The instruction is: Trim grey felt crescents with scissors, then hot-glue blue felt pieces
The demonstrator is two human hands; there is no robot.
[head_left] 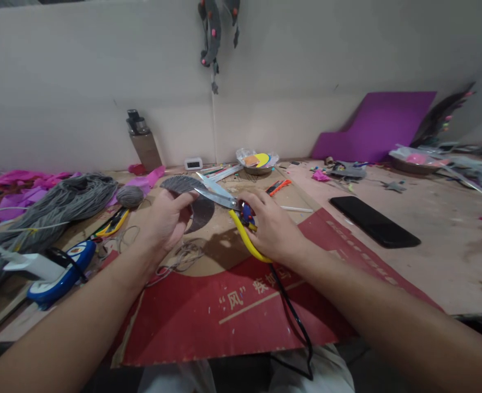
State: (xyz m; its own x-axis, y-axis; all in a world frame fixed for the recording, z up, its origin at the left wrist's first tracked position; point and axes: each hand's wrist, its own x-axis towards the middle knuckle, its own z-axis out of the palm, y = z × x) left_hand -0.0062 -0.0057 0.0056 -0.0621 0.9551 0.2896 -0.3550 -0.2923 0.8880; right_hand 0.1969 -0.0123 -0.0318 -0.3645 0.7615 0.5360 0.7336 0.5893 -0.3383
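Observation:
My left hand (167, 218) is closed on a dark grey crescent (202, 210) with a lined surface that looks yarn-wrapped, pinching its left side. My right hand (271, 221) grips a pair of scissors (244, 237) with a yellow handle. The scissor blades stand apart and point left, the lower tip close to my left thumb and in front of the crescent. A small blue object (247, 214) shows by the fingers of my right hand; its kind is unclear. From below that hand a black cord (292, 311) runs down over the table edge.
Beneath my hands lies red-and-brown cardboard (183, 322) with loose string (183, 259). Grey yarn (69, 204), a yarn ball (130, 196) and a blue power strip (60, 278) lie left. A black phone (374, 221) lies right; a bowl (257, 168) stands behind.

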